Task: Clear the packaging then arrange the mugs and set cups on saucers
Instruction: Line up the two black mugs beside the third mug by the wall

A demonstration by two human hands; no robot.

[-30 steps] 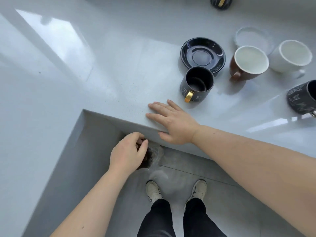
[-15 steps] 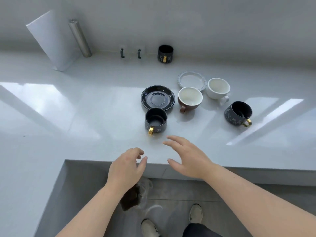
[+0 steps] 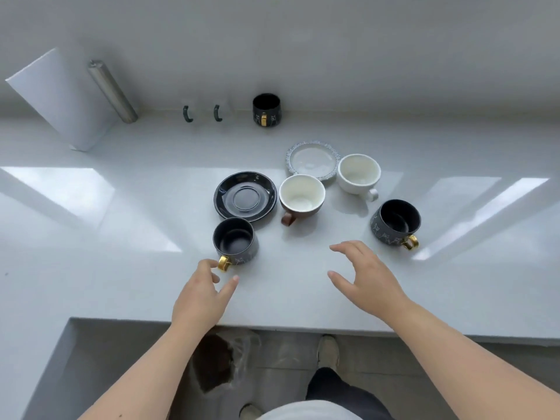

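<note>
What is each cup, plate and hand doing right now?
near black cup: upright, empty, off saucer
black saucer: bare
brown cup: upright, empty
white cup: upright, empty
speckled saucer: bare
right black cup: upright, empty
far black cup: upright
left hand: open, at gold handle
right hand: open, empty

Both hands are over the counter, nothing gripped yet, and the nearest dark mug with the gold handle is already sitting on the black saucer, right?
Not quite. The head view shows the dark mug with the gold handle standing on the counter just in front of the black saucer, which is empty. The rest holds: the left hand and right hand are open over the counter, gripping nothing.
</note>
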